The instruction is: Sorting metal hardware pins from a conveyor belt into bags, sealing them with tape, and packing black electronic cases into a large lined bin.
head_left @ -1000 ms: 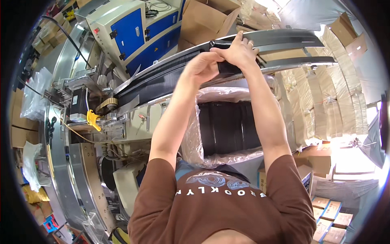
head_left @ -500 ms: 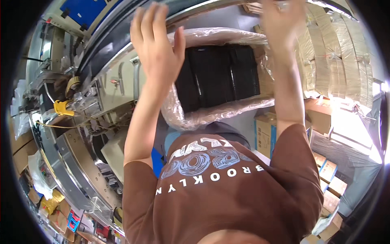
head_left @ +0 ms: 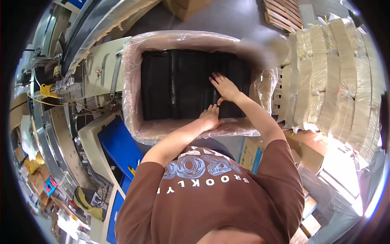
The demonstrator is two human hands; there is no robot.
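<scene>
A box lined with clear plastic (head_left: 132, 122) stands in front of me, holding black, slightly shiny film or bundles (head_left: 158, 85) laid flat in rows. My right hand (head_left: 226, 88) lies on the right part of the black surface with its fingers spread and a ring on one finger. My left hand (head_left: 209, 118) rests at the near edge of the black contents, beside the plastic lining, fingers stretched forward. Neither hand is wrapped round anything. A blurred pale, rounded thing (head_left: 263, 49) covers the box's far right corner; its kind cannot be made out.
Tall stacks of wrapped beige bundles (head_left: 317, 77) stand on the right, with a wooden pallet (head_left: 283, 14) beyond. On the left are a machine surface with wrenches (head_left: 104, 71), a yellow tool (head_left: 48, 90) and an open blue drawer (head_left: 118, 142). Cardboard boxes (head_left: 310, 150) sit near right.
Both hands have come down from raised positions at the far side onto the black contents and moved closer together. My view has shifted, and a blurred pale thing now appears at the far right corner.
</scene>
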